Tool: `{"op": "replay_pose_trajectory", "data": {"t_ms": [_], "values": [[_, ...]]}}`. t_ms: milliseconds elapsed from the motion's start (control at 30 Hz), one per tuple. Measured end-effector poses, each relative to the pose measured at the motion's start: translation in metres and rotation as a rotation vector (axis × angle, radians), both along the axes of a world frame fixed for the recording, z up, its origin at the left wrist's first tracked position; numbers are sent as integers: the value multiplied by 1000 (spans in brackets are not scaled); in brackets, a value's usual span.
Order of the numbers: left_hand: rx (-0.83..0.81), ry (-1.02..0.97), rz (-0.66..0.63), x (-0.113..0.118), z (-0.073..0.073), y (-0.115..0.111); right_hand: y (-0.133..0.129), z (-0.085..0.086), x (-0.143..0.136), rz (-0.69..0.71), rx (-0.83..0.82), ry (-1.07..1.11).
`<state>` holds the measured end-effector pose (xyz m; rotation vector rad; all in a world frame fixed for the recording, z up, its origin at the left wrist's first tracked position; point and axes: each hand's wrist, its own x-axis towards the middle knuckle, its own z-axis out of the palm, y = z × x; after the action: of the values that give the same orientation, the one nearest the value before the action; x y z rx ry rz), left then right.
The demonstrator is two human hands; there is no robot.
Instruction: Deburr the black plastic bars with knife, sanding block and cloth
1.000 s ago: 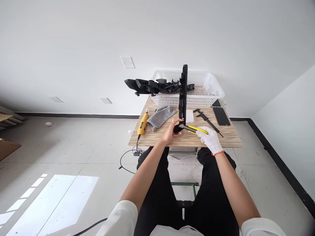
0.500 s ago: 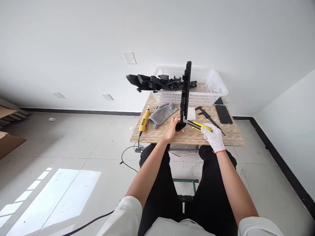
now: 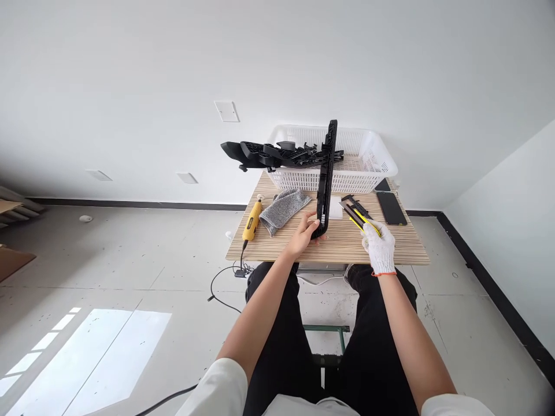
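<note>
My bare left hand (image 3: pixel 303 235) grips the lower end of a long black plastic part (image 3: pixel 326 179), which stands upright above the striped table (image 3: pixel 277 248). In my right hand (image 3: pixel 380 245), which wears a white glove with an orange cuff, is a yellow and black utility knife (image 3: pixel 361 219). Its blade points up and to the left, apart from the black part. Beneath the knife lies a black caliper (image 3: pixel 359 206), partly covered by the knife and glove. A small white block (image 3: pixel 335 208) rests behind the upright part.
A white basket (image 3: pixel 366 184) with several black parts (image 3: pixel 277 155) sits at the table's back. On the left are a grey cloth (image 3: pixel 285 211) and a corded yellow rotary tool (image 3: pixel 252 221). A black phone (image 3: pixel 391 208) lies at the right.
The knife has moved away from the black part and now points more upward. My left hand has shifted its hold, and the part's lower end has turned. The whole view sits slightly lower.
</note>
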<state>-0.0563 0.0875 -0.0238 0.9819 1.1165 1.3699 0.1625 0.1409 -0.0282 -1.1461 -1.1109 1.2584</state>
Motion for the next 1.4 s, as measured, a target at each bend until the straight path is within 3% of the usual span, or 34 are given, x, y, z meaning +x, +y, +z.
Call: {"op": "replay_pose_trajectory", "data": {"t_ms": [300,567,733,933,1100,1200,1333,1400], "values": [[-54,-40,-91,1,4,0,3,8,9,186,33,-84],[-76,54,-115,3,11,3,8,2,27,142,97,-217],[-159,42,-3,4,7,5,9,3,26,261,169,-396],[-143,2,59,4,3,4,12,3,19,334,175,-425],[-98,-27,103,2,6,2,11,8,10,248,60,-410],[-85,-1,134,0,4,2,9,10,6,352,109,-460],[-104,-37,139,-1,3,3,8,10,3,296,90,-440],[-84,-58,148,-1,4,3,9,9,3,342,63,-437]]}}
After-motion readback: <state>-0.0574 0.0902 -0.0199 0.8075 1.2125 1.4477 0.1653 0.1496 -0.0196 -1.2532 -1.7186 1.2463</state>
